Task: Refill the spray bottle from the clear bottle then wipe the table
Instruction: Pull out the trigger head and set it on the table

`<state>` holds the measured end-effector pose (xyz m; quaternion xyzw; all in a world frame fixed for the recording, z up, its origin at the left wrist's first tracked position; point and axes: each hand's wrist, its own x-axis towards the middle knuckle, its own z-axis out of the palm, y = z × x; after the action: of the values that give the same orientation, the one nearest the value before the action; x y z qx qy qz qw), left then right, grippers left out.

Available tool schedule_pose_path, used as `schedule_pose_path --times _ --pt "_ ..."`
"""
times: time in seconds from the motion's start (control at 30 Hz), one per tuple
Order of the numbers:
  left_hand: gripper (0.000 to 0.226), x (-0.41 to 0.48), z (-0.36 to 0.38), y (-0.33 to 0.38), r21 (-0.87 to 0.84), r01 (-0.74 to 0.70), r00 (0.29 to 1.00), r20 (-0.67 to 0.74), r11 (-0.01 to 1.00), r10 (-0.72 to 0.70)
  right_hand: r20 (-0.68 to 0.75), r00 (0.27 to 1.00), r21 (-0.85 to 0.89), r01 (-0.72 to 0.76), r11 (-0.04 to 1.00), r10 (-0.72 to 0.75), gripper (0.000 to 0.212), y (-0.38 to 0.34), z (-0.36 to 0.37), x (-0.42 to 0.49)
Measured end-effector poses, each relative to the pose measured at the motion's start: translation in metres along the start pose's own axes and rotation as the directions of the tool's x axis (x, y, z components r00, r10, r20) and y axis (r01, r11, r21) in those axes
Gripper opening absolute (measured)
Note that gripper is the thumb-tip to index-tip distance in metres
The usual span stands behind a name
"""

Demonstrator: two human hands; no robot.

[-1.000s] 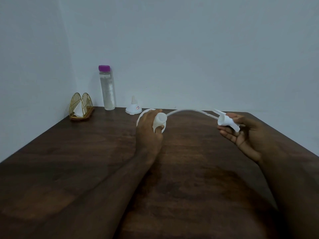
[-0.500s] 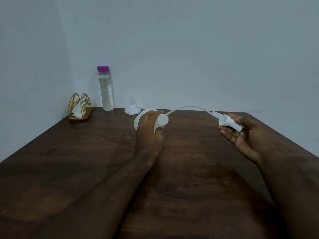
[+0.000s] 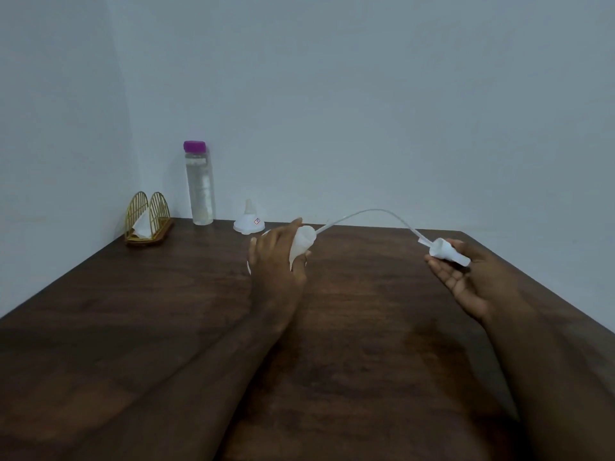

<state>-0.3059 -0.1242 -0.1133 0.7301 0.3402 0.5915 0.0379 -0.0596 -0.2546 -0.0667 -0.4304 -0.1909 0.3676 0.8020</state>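
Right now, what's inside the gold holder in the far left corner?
A white napkin sits between the two arched wire sides of the gold holder, one corner poking up. Whether more napkins lie beneath it cannot be seen; the wires and base cover that.

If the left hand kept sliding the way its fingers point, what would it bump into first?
Probably the white funnel: the left hand, gripping the spray bottle, points toward the far wall, with the funnel just beyond its fingertips. Depth is hard to judge.

No readable text anywhere. Only marking: small red-and-white sticker [image 3: 257, 221] on the white funnel [image 3: 249, 223] on the table, too small to read.
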Motion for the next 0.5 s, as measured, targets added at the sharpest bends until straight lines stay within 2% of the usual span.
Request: schedule_pose_path --times 0.27,0.33,0.43,0.5 --pt "0.067 0.002 -0.01 0.015 -0.072 0.132 0.991 0.007 0.989 -0.132 -0.011 0.996 0.025 0.085 0.996 -0.085 0.019 -0.047 -0.011 -0.012" --pt "0.069 0.001 -0.011 0.019 -0.121 0.148 0.989 0.036 0.982 -0.145 -0.026 0.99 -0.061 0.133 0.989 -0.135 0.03 -0.051 -0.02 -0.016" --pt "0.073 -0.002 -0.011 0.028 -0.183 0.148 0.988 0.078 0.972 -0.136 -0.036 0.958 -0.268 0.264 0.926 -0.284 0.061 -0.048 -0.032 -0.024" --pt "0.073 -0.004 -0.012 0.032 -0.195 0.13 0.989 0.099 0.972 -0.112 -0.028 0.941 -0.284 0.315 0.906 -0.336 0.078 -0.043 -0.039 -0.029"
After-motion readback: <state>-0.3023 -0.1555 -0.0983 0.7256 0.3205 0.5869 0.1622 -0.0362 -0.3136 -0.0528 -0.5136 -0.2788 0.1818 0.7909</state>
